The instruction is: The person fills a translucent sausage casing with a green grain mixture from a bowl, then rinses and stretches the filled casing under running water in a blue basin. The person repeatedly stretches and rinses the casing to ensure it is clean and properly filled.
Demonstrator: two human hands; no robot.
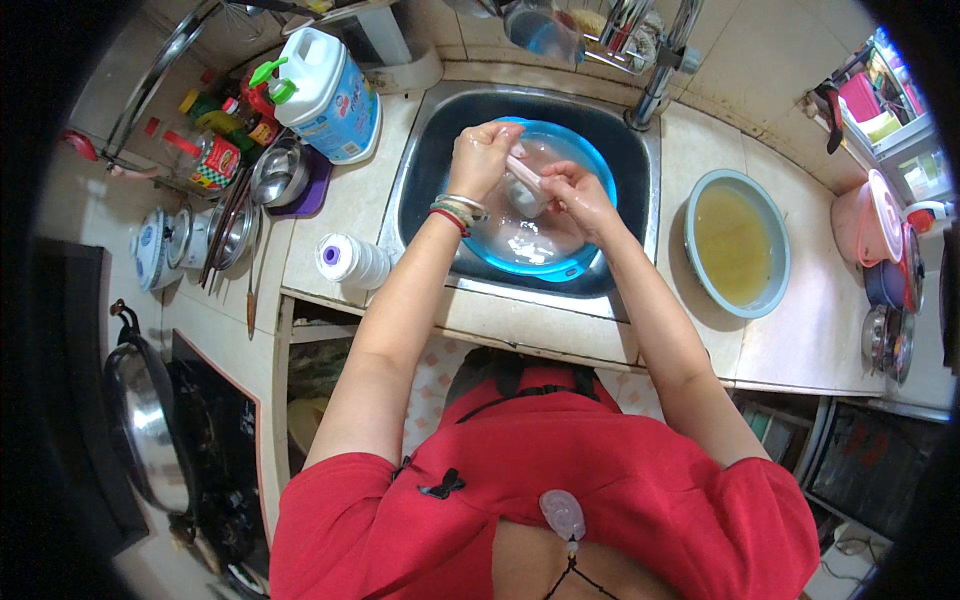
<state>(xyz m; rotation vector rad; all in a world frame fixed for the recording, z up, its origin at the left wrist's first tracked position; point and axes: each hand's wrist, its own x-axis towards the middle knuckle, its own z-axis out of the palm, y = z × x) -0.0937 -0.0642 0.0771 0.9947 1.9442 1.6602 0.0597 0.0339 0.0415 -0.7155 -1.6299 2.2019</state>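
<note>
My left hand [484, 161], wet and with bracelets on the wrist, grips one end of a pale pink, slippery strip [528, 175] that looks like raw animal tissue. The other end is pinched by the fingers of my right hand [583, 201], so the strip stretches slantwise between them. Both hands are over a blue plastic basin [611, 176], which sits in a metal sink [415, 180]. Cloudy pinkish water [499, 236] fills much of the basin. Below the strip is a whitish rounded shape [527, 199]; I cannot tell what it is.
A grey-blue basin [690, 251] of yellowish liquid stands right of the sink. On the left are a spool of white thread [364, 262], a large pump bottle [319, 97] and metal bowls [281, 172]. The faucet [651, 97] rises behind the sink. A pan [150, 427] lies far left.
</note>
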